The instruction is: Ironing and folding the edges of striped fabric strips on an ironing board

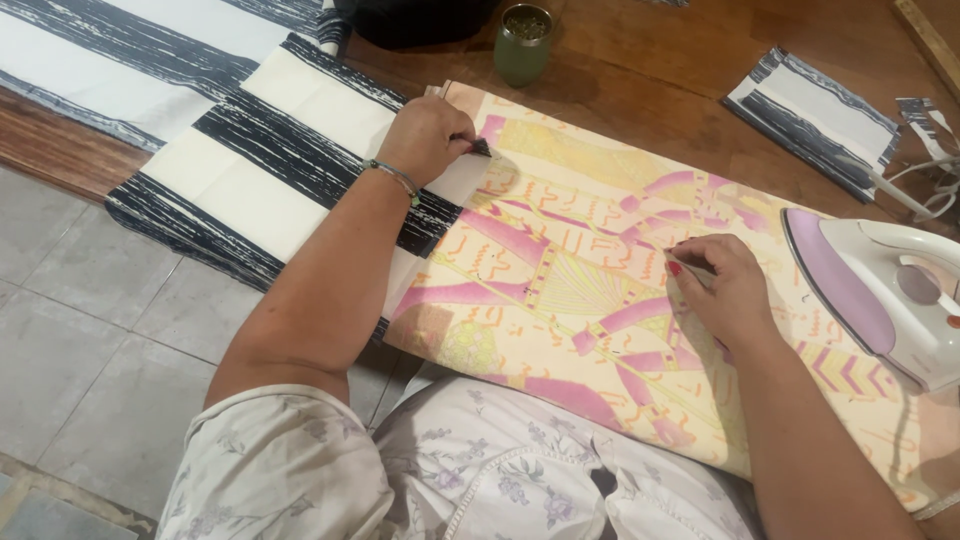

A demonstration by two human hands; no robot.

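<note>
A cream, pink and yellow patterned cloth [560, 260] lies spread over a wooden table in front of me. My left hand [428, 138] is closed, pinching a small dark piece [478, 146] at the cloth's far left edge. A beaded bracelet sits on that wrist. My right hand [722, 285] rests fingers-down on the middle of the cloth, fingertips pressed together on a fold line; whether it grips something small I cannot tell.
A white and lilac iron [880, 290] stands at the right with its cord trailing back. Black-and-white striped fabric [260, 160] lies at the left, a folded striped piece [815, 115] at the far right. A green cup [523, 42] stands behind. Grey floor tiles [90, 330] lie lower left.
</note>
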